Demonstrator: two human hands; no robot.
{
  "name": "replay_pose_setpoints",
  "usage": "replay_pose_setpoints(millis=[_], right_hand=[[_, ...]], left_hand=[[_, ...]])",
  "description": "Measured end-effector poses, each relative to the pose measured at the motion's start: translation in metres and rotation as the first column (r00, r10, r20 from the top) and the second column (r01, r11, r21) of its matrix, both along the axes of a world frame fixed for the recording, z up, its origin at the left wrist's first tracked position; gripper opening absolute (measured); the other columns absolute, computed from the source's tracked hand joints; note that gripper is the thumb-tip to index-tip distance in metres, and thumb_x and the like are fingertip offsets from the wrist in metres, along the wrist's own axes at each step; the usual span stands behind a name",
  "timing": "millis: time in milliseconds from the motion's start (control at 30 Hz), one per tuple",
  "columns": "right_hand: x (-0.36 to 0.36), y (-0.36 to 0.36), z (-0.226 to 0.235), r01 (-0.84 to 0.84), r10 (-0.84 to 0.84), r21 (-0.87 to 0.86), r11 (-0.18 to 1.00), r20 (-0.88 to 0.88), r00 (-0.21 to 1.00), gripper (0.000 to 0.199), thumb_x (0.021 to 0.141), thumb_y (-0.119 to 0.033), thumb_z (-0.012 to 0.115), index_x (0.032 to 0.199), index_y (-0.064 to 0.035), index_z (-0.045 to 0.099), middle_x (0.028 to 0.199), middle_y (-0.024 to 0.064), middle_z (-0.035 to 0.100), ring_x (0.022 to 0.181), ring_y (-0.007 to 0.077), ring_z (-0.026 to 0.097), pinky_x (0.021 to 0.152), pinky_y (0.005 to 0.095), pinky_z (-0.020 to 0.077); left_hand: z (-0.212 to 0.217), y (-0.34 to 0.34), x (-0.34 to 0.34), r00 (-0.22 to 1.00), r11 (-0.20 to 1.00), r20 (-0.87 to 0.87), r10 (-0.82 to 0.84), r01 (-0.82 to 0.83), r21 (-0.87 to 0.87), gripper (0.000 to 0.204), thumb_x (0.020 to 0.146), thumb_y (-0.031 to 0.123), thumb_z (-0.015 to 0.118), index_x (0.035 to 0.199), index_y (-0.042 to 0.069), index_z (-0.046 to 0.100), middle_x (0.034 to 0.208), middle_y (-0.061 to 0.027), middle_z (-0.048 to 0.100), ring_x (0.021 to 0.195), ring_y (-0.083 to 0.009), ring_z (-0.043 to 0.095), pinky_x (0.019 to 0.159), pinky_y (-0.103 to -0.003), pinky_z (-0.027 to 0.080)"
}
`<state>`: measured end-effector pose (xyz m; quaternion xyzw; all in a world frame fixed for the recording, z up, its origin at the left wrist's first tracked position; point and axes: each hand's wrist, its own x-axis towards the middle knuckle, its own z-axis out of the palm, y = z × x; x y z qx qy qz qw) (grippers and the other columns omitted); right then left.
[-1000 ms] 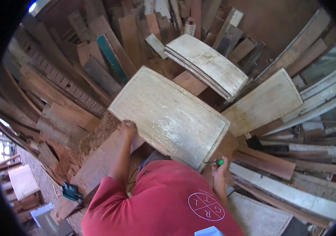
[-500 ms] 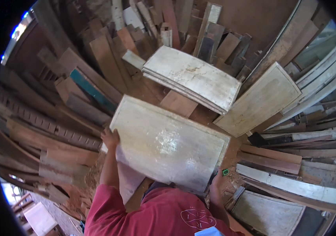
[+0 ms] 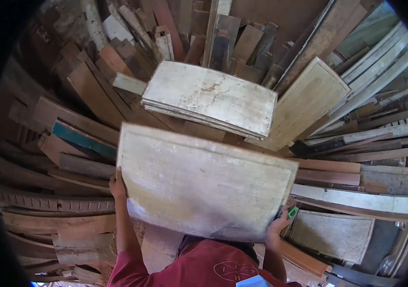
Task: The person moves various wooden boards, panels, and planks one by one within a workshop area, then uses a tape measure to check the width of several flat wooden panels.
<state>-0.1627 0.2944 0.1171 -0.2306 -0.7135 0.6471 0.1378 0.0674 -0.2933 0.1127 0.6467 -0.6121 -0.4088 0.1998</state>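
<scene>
A large whitish wooden panel (image 3: 204,186) with a raised rim is held up in front of me, its long side running left to right. My left hand (image 3: 118,185) grips its left edge, the thumb on the near face and the fingers round the side. At the lower right edge, my right hand (image 3: 278,224) is closed on the panel, with part of the fingers hidden. A small green-framed device (image 3: 293,212) shows by the right hand. Just beyond the held panel lies a stack of similar white panels (image 3: 209,98), the top one cracked and stained.
Another pale panel (image 3: 304,105) leans at the far right. Wooden boards (image 3: 56,210) line the left, with a teal board (image 3: 82,138) among them. Offcuts (image 3: 113,62) stand upright at the back. Long white planks (image 3: 361,198) and a framed panel (image 3: 330,237) lie to the right.
The held panel has come up closer to me and levelled out, its right end swinging up and to the right. Both hands have kept hold, and the view has turned slightly.
</scene>
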Motion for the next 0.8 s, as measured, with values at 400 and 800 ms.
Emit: replay_pose_setpoints(millis=[400, 800], right_hand=[[-0.228, -0.133, 0.098, -0.251, 0.256, 0.074, 0.965, -0.06, 0.965, 0.06, 0.088, -0.034, 0.063, 0.132, 0.0044, 0.05, 0.128, 0.0191, 0.057, 0.118, 0.0266, 0.053, 0.101, 0.0355, 0.0373], [-0.186, -0.122, 0.058, -0.327, 0.264, 0.293, 0.899, 0.234, 0.936, 0.062, 0.079, -0.031, 0.068, 0.126, 0.0038, 0.049, 0.123, 0.0291, 0.055, 0.117, 0.0423, 0.053, 0.099, 0.0463, 0.0412]], left_hand=[[0.105, -0.177, -0.315, 0.887, 0.93, 0.361, -0.289, 0.35, -0.115, 0.095, 0.079, 0.079, 0.045, 0.133, 0.002, 0.054, 0.135, -0.0211, 0.054, 0.131, -0.0397, 0.045, 0.111, -0.062, 0.018], [0.023, -0.112, -0.336, 0.518, 0.441, 0.658, -0.546, 0.846, -0.3, 0.081, 0.082, 0.074, 0.051, 0.151, 0.038, 0.028, 0.161, -0.0088, 0.015, 0.148, -0.0373, 0.007, 0.114, -0.064, 0.004]])
